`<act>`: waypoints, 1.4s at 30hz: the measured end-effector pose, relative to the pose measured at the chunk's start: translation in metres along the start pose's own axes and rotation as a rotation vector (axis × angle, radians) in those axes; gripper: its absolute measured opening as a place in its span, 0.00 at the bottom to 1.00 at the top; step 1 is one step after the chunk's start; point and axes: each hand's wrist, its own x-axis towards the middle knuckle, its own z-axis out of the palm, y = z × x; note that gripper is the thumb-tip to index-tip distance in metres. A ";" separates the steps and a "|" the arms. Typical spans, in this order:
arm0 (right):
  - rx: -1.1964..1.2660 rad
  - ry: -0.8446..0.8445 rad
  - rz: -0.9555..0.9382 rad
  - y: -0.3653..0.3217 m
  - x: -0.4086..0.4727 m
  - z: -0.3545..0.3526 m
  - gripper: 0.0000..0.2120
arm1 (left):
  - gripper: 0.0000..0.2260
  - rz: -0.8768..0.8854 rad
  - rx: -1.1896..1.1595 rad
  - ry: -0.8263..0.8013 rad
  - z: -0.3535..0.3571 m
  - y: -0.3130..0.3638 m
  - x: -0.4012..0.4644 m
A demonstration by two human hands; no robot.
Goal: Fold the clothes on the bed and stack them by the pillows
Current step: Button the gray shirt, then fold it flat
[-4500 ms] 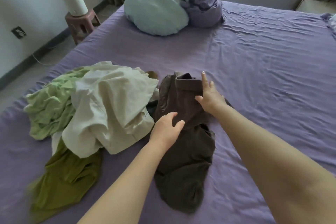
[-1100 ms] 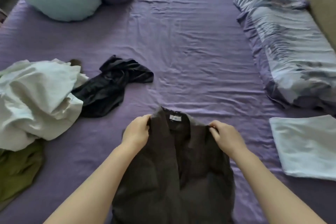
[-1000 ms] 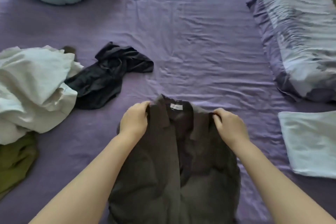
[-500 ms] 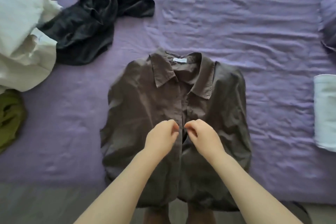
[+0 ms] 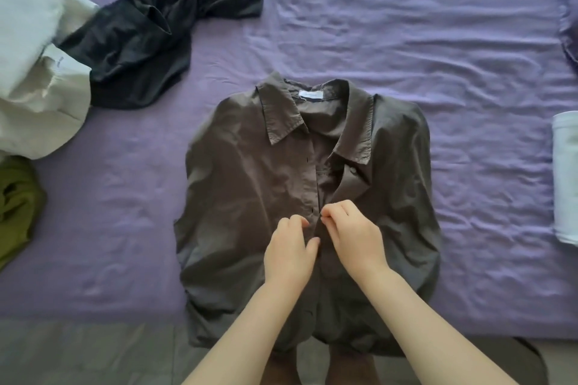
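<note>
- The brown shirt (image 5: pixel 250 197) lies face up in the middle of the frame on the purple sheet (image 5: pixel 422 25), collar toward the top, its hem hanging over the bed's near edge at the bottom.
- Both hands meet at the shirt's front opening, a little below centre. The left hand (image 5: pixel 289 255) has its fingers curled onto the left edge of the opening; the right hand (image 5: pixel 353 236) pinches the right edge between thumb and fingertips.
- By my reading this is the flattening step: the front is being lined up or closed before any fold. The collar is open and no fold is made in the shirt yet.
- One pale folded piece (image 5: pixel 564 178) sits at the right edge of the frame, so at least one item looks finished. Whether it lies by the pillows I cannot tell, as no pillows are in view.
- Left to do: a dark crumpled garment (image 5: pixel 150 31) at upper left, a white heap (image 5: pixel 34 72) at the left edge touching it, and an olive green garment (image 5: pixel 15 206) just below the heap. All three are unfolded.
- The task looks to be in its early part: most clothes wait, and stacking still lies ahead.
</note>
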 end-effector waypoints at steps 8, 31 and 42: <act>-0.274 0.158 -0.065 0.010 0.015 -0.001 0.22 | 0.11 0.132 0.034 0.091 -0.014 0.012 0.031; -0.238 0.302 0.315 0.097 0.129 -0.113 0.25 | 0.24 0.648 0.610 0.149 -0.075 0.137 0.156; -0.241 0.033 -0.091 0.035 0.148 -0.062 0.22 | 0.21 0.081 0.273 0.379 -0.141 0.054 0.169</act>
